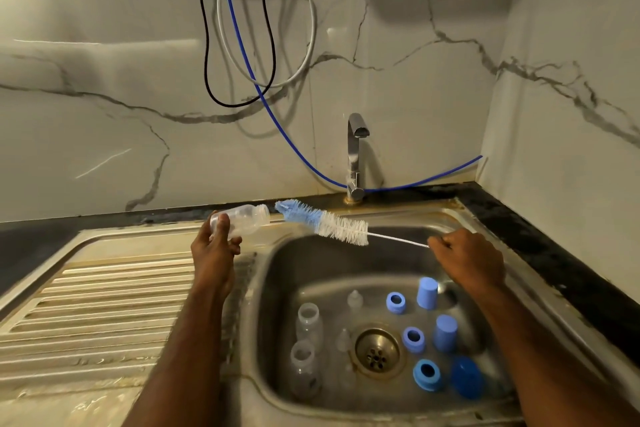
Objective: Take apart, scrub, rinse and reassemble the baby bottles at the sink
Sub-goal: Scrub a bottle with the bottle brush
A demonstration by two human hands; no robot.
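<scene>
My left hand (214, 246) grips a clear baby bottle (244, 218) by its base, lying sideways with its open mouth toward the right. My right hand (467, 258) pinches the thin wire handle of a bottle brush (325, 222) with blue and white bristles. The brush's blue tip is just outside the bottle's mouth. Down in the steel sink (287, 274) stand two more clear bottles (306, 347), clear teats (355, 300), three blue rings (414, 339) and blue caps (427, 292).
A chrome tap (355, 156) rises behind the basin with no water running. A ribbed drainboard (104, 308) lies to the left. The drain (377, 352) is in the basin's middle. Black, white and blue cables (242, 45) hang on the marble wall.
</scene>
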